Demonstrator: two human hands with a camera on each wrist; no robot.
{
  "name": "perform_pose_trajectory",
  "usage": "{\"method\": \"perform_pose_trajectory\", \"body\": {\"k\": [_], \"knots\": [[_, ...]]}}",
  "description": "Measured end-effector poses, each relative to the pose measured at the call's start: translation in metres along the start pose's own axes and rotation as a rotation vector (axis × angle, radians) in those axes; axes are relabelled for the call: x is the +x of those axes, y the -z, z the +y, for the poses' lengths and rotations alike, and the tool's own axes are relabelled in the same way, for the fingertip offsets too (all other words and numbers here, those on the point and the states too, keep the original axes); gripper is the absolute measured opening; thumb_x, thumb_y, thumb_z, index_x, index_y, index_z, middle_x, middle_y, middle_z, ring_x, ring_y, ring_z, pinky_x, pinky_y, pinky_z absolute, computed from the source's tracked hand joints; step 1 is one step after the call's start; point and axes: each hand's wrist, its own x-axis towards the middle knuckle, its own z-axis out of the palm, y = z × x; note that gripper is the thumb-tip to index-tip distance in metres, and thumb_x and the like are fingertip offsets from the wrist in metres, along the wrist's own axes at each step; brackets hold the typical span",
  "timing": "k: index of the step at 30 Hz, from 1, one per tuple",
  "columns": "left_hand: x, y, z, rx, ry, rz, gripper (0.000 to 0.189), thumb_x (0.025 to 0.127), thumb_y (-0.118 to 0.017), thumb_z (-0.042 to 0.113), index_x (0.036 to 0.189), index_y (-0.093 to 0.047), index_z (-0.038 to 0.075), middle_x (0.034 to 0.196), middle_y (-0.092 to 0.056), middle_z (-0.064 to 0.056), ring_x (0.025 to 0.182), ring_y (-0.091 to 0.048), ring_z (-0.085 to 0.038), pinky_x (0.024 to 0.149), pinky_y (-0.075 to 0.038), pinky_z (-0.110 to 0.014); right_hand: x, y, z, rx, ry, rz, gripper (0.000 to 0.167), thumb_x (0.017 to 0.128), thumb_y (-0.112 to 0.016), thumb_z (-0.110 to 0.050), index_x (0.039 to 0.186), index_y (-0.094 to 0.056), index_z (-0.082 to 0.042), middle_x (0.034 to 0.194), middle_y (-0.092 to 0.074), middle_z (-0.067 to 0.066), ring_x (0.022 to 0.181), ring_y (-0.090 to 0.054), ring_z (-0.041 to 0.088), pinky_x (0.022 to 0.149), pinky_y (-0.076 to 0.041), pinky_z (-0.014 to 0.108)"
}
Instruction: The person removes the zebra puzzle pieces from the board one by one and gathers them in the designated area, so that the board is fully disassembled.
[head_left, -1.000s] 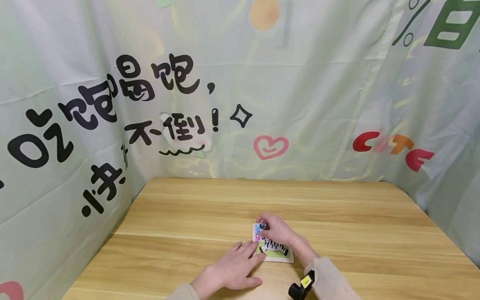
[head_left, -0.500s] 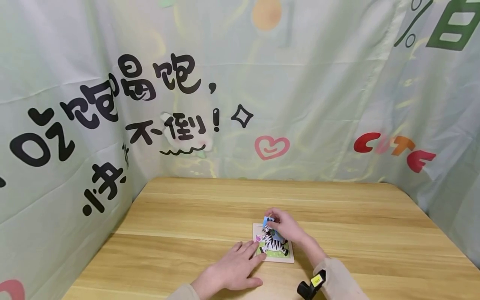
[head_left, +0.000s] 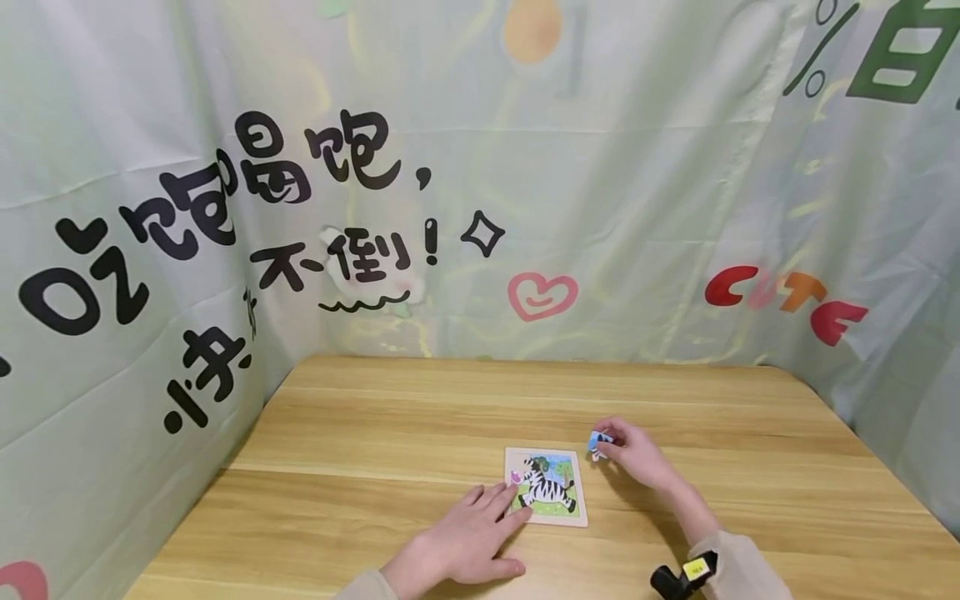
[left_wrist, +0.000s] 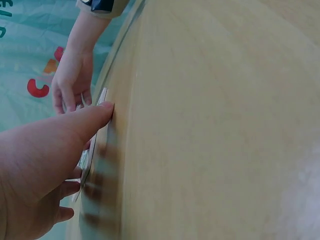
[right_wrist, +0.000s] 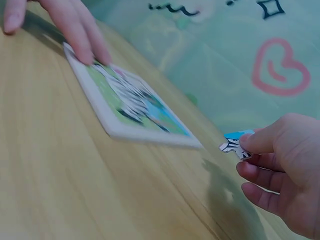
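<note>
A square zebra jigsaw puzzle board (head_left: pixel 514 457) with a pale rim lies on the table. My left hand (head_left: pixel 478 536) rests at its lower left, fingers extended onto the board's edge. In the right wrist view, two of those fingers touch the rim (right_wrist: pixel 87 95). Off the board's upper right, my right hand (head_left: pixel 637 454) pinches a puzzle piece (head_left: pixel 598 442) between thumb and fingers. Blue and black-and-white stripes show on the piece (right_wrist: pixel 234 144), held just above the table. The board's upper left corner shows pale and bare. In the left wrist view, my left hand (left_wrist: pixel 47 155) mostly hides the board.
The wooden table (head_left: pixel 375 417) extends around the board on all sides. A printed cloth curtain (head_left: pixel 637 208) hangs behind the table and along its sides. A small black camera (head_left: pixel 682 577) is strapped to my right wrist.
My right hand has lifted the puzzle piece from the board's upper left and carried it right, past the board's edge. My left hand has stayed in place.
</note>
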Motion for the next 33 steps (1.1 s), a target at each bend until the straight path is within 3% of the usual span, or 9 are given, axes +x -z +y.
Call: {"method": "perform_pose_trajectory", "body": {"k": [13, 33], "knots": [[0.001, -0.001, -0.001, -0.022, -0.011, 0.005, 0.069, 0.089, -0.036, 0.064, 0.145, -0.032, 0.024, 0.151, -0.024, -0.011, 0.137, -0.024, -0.024, 0.108, -0.026, -0.044, 0.0, 0.038, 0.031, -0.134, -0.087, 0.031, 0.018, 0.085, -0.063, -0.004, 0.099, -0.056, 0.004, 0.073, -0.055, 0.004, 0.063, -0.047, 0.014, 0.051, -0.038, 0.024], [-0.001, -0.001, -0.003, -0.033, -0.007, 0.016, 0.069, 0.089, -0.038, 0.063, 0.145, -0.033, 0.023, 0.15, -0.025, -0.011, 0.137, -0.024, -0.024, 0.108, -0.026, -0.044, 0.015, 0.025, 0.034, -0.289, -0.064, 0.071, 0.019, 0.084, -0.064, -0.007, 0.1, -0.064, 0.004, 0.091, -0.064, 0.012, 0.084, -0.058, 0.027, 0.071, -0.047, 0.041]]}}
